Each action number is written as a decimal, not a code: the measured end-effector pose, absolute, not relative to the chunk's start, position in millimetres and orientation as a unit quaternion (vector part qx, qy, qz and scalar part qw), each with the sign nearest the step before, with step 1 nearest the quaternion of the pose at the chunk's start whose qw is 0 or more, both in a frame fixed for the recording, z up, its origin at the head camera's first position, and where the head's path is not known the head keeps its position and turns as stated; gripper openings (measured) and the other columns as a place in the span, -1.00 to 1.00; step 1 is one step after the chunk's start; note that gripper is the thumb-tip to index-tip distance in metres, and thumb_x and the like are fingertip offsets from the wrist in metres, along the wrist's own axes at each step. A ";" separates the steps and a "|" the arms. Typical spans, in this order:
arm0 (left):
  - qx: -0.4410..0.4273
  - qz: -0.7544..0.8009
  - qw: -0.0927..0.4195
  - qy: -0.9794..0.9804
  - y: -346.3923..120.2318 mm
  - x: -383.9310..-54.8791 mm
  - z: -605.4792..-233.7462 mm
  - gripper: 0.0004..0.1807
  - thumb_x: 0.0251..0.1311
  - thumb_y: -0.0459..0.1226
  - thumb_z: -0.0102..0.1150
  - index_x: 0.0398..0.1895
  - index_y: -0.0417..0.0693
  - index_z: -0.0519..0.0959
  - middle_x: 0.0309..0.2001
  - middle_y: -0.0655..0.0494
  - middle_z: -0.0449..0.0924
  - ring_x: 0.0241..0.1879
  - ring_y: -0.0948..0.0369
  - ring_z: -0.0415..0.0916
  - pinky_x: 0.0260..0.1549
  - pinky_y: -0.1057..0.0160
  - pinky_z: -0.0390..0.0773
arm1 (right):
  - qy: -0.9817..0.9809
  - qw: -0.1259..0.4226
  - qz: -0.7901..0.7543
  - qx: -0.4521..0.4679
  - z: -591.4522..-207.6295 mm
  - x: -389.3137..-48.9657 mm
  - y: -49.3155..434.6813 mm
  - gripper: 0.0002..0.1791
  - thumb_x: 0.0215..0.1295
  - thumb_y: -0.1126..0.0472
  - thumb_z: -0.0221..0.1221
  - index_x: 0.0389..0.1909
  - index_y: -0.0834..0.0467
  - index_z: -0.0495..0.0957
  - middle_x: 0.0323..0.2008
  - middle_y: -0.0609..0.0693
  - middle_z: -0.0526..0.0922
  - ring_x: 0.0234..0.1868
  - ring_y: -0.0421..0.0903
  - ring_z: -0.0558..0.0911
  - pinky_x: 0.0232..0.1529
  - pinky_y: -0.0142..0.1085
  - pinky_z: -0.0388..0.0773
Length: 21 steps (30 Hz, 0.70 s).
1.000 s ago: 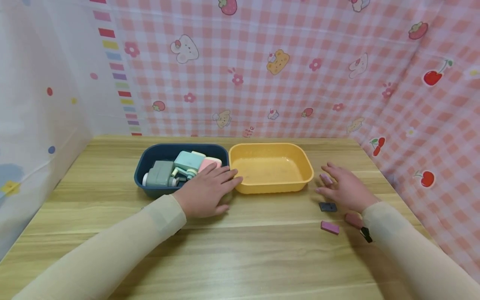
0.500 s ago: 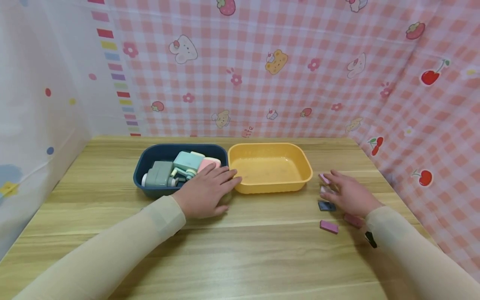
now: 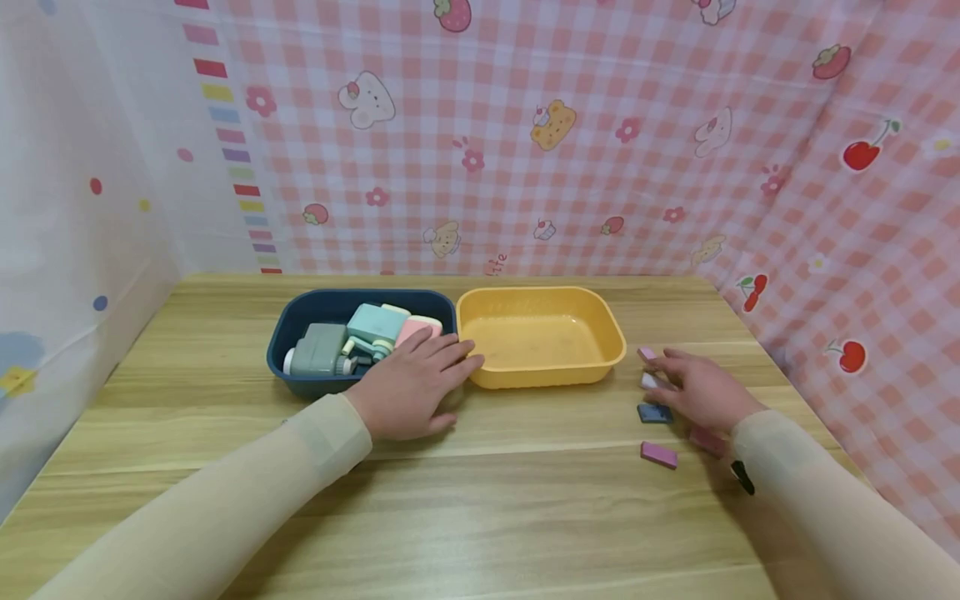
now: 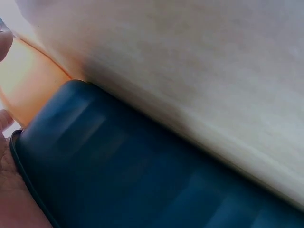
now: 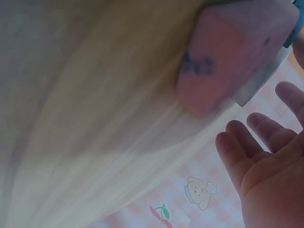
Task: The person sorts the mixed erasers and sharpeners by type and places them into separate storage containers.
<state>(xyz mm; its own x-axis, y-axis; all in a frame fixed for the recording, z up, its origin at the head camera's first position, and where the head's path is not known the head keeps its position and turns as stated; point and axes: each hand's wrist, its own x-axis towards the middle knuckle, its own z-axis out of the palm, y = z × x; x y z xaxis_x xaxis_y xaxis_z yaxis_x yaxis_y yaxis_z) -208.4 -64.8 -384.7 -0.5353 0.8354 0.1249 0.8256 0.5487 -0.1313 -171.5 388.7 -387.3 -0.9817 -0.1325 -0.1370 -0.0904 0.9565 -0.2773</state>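
Note:
My left hand (image 3: 412, 387) rests over the right front edge of the dark blue bin (image 3: 300, 382), fingers extended toward the yellow bin (image 3: 540, 377). In the blue bin lie a grey (image 3: 318, 348), a light teal (image 3: 378, 323) and a pink (image 3: 417, 327) crank pencil sharpener, partly covered by the hand. My right hand (image 3: 708, 392) hovers low over the table, index finger and thumb spread on either side of a small white block (image 3: 649, 381). In the right wrist view, a pink slanted eraser (image 5: 209, 66) with blue lettering looms before the relaxed fingers (image 5: 266, 133).
Near the right hand lie a light pink block (image 3: 646, 354), a dark blue-grey block (image 3: 655, 413) and a purple-pink block (image 3: 659, 454). A small black piece (image 3: 742, 477) shows beside the right sleeve. Patterned cloth (image 3: 487, 125) rises behind the wooden table (image 3: 487, 517).
The right hand has moved down and slightly right from the light pink block to the white block, its thumb and index finger closer together. The left hand stays at the blue bin.

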 end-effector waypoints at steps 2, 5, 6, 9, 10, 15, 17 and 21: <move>-0.474 0.027 0.088 -0.876 -64.7 -208.5 -385.1 -0.11 0.33 0.19 0.27 0.64 0.08 0.27 0.59 0.01 0.32 0.59 -0.02 0.23 0.64 -0.17 0.05 | 0.987 0.077 -0.133 -0.055 -386.5 -170.2 388.9 -0.29 0.41 -0.13 0.32 0.45 0.14 0.51 0.50 0.46 0.32 0.45 0.54 0.35 0.42 0.44 0.26; -0.473 0.027 0.090 -0.876 -64.6 -208.4 -385.4 -0.11 0.32 0.19 0.27 0.63 0.08 0.27 0.59 0.02 0.32 0.58 -0.01 0.24 0.64 -0.16 0.05 | 0.988 0.069 -0.122 -0.066 -386.2 -169.0 388.7 -0.41 0.43 -0.07 0.33 0.35 0.16 0.61 0.41 0.42 0.47 0.38 0.50 0.45 0.38 0.42 0.33; -0.473 0.027 0.090 -0.876 -64.6 -208.4 -385.5 -0.11 0.32 0.18 0.27 0.63 0.08 0.27 0.59 0.02 0.32 0.58 -0.01 0.24 0.64 -0.16 0.05 | 0.988 0.067 -0.121 -0.069 -386.4 -168.7 388.3 -0.45 0.43 -0.04 0.33 0.31 0.17 0.64 0.37 0.40 0.52 0.36 0.48 0.49 0.36 0.41 0.36; -0.473 0.027 0.092 -0.876 -64.9 -208.1 -385.5 -0.11 0.32 0.17 0.27 0.63 0.08 0.27 0.59 0.02 0.32 0.58 -0.02 0.24 0.64 -0.16 0.06 | 0.988 0.057 -0.115 -0.080 -387.1 -168.1 387.8 -0.54 0.43 0.04 0.33 0.24 0.17 0.69 0.23 0.33 0.65 0.24 0.37 0.61 0.29 0.36 0.47; -0.473 0.027 0.093 -0.876 -65.0 -208.0 -385.5 -0.12 0.32 0.17 0.28 0.63 0.08 0.27 0.60 0.02 0.31 0.58 -0.02 0.24 0.64 -0.15 0.06 | 0.989 0.056 -0.113 -0.081 -386.8 -167.7 387.7 -0.55 0.43 0.05 0.34 0.24 0.17 0.69 0.20 0.30 0.67 0.20 0.34 0.63 0.27 0.34 0.49; -0.476 0.026 0.098 -0.874 -65.2 -208.1 -386.1 -0.11 0.32 0.16 0.28 0.63 0.06 0.27 0.59 0.00 0.32 0.57 -0.03 0.25 0.63 -0.16 0.07 | 0.989 0.065 -0.109 -0.073 -386.3 -167.3 386.2 -0.55 0.44 0.10 0.32 0.27 0.18 0.66 0.10 0.25 0.70 0.07 0.21 0.66 0.20 0.30 0.54; -0.476 0.027 0.098 -0.873 -65.0 -207.9 -386.0 -0.11 0.32 0.16 0.28 0.63 0.06 0.27 0.59 0.00 0.32 0.57 -0.03 0.25 0.63 -0.16 0.07 | 0.989 0.070 -0.109 -0.069 -385.9 -167.5 386.0 -0.54 0.46 0.11 0.31 0.29 0.19 0.65 0.09 0.25 0.71 0.03 0.18 0.66 0.19 0.30 0.55; -0.475 0.029 0.094 -0.875 -64.7 -207.5 -385.1 -0.11 0.33 0.17 0.28 0.64 0.06 0.26 0.60 0.00 0.31 0.58 -0.03 0.24 0.63 -0.17 0.06 | 0.989 0.076 -0.109 -0.067 -385.5 -168.0 385.7 -0.55 0.48 0.14 0.28 0.32 0.19 0.62 0.10 0.26 0.72 0.01 0.15 0.66 0.20 0.30 0.54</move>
